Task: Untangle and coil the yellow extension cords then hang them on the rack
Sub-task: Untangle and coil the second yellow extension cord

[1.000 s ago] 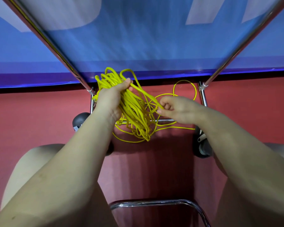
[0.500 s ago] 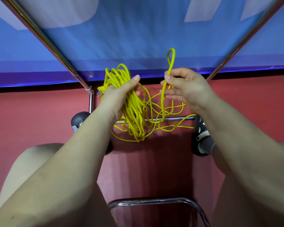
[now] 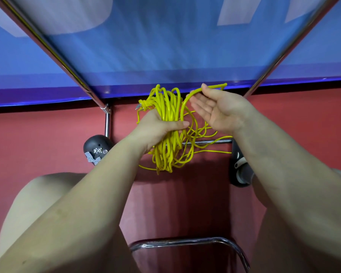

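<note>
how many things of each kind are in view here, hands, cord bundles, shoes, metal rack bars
hands: 2 (left hand, right hand)
yellow cord bundle: 1
shoes: 2 (black shoe, dark shoe)
rack bars: 5, counting the front bar
total: 10

Likely a staged indoor work area, though its kind is hard to tell: a red floor [image 3: 47, 146], a blue banner [image 3: 165, 46] stretched behind a chrome rack [image 3: 205, 142], and a chrome chair frame [image 3: 185, 242] below.
</note>
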The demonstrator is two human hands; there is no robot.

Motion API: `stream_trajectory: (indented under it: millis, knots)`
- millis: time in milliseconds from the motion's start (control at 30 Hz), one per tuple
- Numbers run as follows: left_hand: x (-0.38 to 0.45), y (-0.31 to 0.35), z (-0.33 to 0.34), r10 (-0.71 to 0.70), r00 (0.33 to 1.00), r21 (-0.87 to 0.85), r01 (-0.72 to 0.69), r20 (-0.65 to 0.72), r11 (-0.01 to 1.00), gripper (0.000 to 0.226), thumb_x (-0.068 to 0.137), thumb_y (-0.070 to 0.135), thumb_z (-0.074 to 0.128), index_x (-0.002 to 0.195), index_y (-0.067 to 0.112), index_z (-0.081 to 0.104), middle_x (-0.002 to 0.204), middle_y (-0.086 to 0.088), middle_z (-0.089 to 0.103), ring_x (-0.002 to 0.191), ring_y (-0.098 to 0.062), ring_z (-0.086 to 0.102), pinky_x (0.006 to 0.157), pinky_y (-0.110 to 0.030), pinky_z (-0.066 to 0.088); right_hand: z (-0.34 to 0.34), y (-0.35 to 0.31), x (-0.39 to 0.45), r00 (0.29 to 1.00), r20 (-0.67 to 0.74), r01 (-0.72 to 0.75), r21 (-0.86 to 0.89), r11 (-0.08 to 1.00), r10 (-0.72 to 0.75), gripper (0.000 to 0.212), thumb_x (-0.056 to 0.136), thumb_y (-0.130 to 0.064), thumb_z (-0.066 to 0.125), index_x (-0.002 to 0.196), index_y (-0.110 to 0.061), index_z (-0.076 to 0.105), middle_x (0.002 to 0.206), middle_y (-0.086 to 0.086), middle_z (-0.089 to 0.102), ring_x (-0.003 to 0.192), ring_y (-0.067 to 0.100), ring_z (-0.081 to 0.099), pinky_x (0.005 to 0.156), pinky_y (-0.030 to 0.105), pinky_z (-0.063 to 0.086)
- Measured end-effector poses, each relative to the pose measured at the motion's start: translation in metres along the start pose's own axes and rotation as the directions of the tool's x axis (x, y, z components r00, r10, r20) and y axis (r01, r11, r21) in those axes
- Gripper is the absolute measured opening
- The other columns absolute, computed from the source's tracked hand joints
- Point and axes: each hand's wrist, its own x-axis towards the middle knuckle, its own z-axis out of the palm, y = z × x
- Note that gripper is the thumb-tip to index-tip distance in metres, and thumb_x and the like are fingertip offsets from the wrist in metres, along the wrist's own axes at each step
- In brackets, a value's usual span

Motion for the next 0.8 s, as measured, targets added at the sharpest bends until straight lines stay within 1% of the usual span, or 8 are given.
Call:
stream_trajectory:
  millis: [67, 133, 233, 300, 367, 500, 633, 800]
  knots:
    - [0.001, 0.0, -0.001, -0.009, 1.0, -0.031, 0.009, -0.022, 0.999, 0.014, 0.08, 0.007, 0.071, 0.071, 0.009, 0.06, 0.061, -0.003, 0.062, 0.054, -0.016, 0.058, 0.059, -0.027, 0.052, 0.0, 0.0, 0.001, 0.999, 0.029, 0.036, -0.117, 0.992, -0.033, 0.012, 0.095, -0.018, 0.052, 0.102, -0.009, 0.054, 0.086, 0.008, 0.067, 0.063, 0.013, 0.07, 0.058, 0.025, 0.057]
    - [0.002, 0.0, -0.002, -0.019, 0.998, -0.087, 0.014, -0.054, 0.996, 0.015, 0.082, 0.009, 0.07, 0.07, 0.01, 0.061, 0.06, -0.003, 0.063, 0.051, -0.015, 0.059, 0.057, -0.028, 0.053, -0.003, 0.003, 0.002, 0.995, 0.063, 0.092, -0.461, 0.883, -0.071, 0.017, 0.095, -0.022, 0.052, 0.11, -0.015, 0.051, 0.099, 0.005, 0.064, 0.076, 0.015, 0.067, 0.067, 0.026, 0.055]
    - [0.003, 0.003, -0.005, -0.026, 0.993, -0.204, 0.003, -0.111, 0.979, 0.016, 0.085, 0.007, 0.066, 0.07, 0.008, 0.061, 0.055, -0.001, 0.065, 0.048, -0.012, 0.061, 0.054, -0.026, 0.055, -0.013, 0.019, 0.006, 0.968, 0.233, 0.251, -0.89, 0.381, -0.092, 0.02, 0.094, -0.013, 0.052, 0.114, -0.012, 0.056, 0.1, 0.004, 0.062, 0.086, 0.018, 0.059, 0.065, 0.017, 0.045]
    - [0.005, 0.005, -0.009, -0.029, 0.991, -0.282, -0.009, -0.131, 0.959, 0.017, 0.087, 0.006, 0.063, 0.07, 0.007, 0.06, 0.055, -0.002, 0.065, 0.048, -0.013, 0.062, 0.055, -0.028, 0.057, -0.021, 0.031, 0.013, 0.957, 0.288, 0.285, -0.957, 0.061, 0.036, 0.031, 0.092, -0.01, 0.052, 0.122, -0.01, 0.054, 0.112, 0.007, 0.063, 0.102, 0.023, 0.06, 0.082, 0.027, 0.049]
    - [0.006, 0.006, -0.012, -0.048, 0.989, -0.337, -0.003, -0.142, 0.942, 0.016, 0.088, 0.008, 0.063, 0.072, 0.006, 0.061, 0.056, -0.003, 0.065, 0.05, -0.015, 0.064, 0.059, -0.033, 0.057, -0.027, 0.036, 0.017, 0.967, 0.24, 0.249, -0.962, -0.109, 0.089, 0.044, 0.088, -0.01, 0.052, 0.131, -0.018, 0.048, 0.126, 0.005, 0.058, 0.115, 0.022, 0.055, 0.098, 0.035, 0.044]
    - [0.006, 0.005, -0.017, -0.092, 0.979, -0.417, 0.008, -0.183, 0.909, 0.015, 0.087, 0.011, 0.064, 0.074, 0.005, 0.062, 0.058, -0.005, 0.065, 0.052, -0.017, 0.064, 0.065, -0.038, 0.058, -0.04, 0.037, 0.023, 0.975, 0.22, 0.218, -0.962, -0.165, 0.004, 0.039, 0.09, -0.014, 0.054, 0.128, -0.019, 0.048, 0.12, 0.008, 0.06, 0.113, 0.026, 0.056, 0.098, 0.039, 0.043]
    - [0.006, 0.007, -0.021, -0.113, 0.971, -0.484, -0.004, -0.212, 0.875, 0.016, 0.089, 0.011, 0.063, 0.074, 0.007, 0.059, 0.052, -0.002, 0.06, 0.045, -0.013, 0.059, 0.051, -0.026, 0.054, -0.045, 0.032, 0.022, 0.955, 0.278, 0.262, -0.954, -0.145, -0.102, 0.021, 0.092, -0.015, 0.055, 0.113, -0.014, 0.059, 0.103, 0.002, 0.062, 0.098, 0.021, 0.058, 0.088, 0.032, 0.045]
    - [0.009, 0.009, -0.027, -0.111, 0.96, -0.521, -0.04, -0.256, 0.853, 0.016, 0.089, 0.021, 0.064, 0.077, 0.011, 0.061, 0.059, 0.0, 0.062, 0.052, -0.011, 0.059, 0.052, -0.025, 0.052, -0.037, 0.024, 0.014, 0.923, 0.348, 0.359, -0.933, 0.037, -0.165, 0.012, 0.091, -0.017, 0.059, 0.103, -0.018, 0.06, 0.079, -0.005, 0.062, 0.076, 0.016, 0.056, 0.071, 0.028, 0.043]
